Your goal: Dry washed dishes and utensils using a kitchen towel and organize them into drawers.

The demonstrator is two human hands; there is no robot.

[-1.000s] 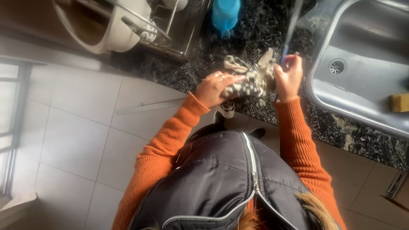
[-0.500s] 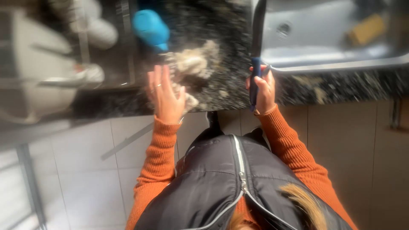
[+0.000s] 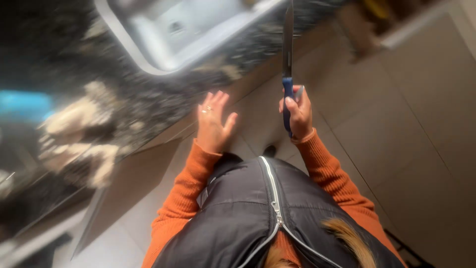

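Pale floor tiles (image 3: 396,124) lie open right of the dark speckled table (image 3: 148,106), whose edge runs diagonally past a steel sink (image 3: 163,44); the right hand (image 3: 297,113) grips a blue-handled knife (image 3: 287,59) (blade up, over the edge); the left hand (image 3: 212,124) is spread, empty, just off the table.

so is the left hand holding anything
No, the left hand is open with its fingers spread and empty; only the right hand grips the knife.
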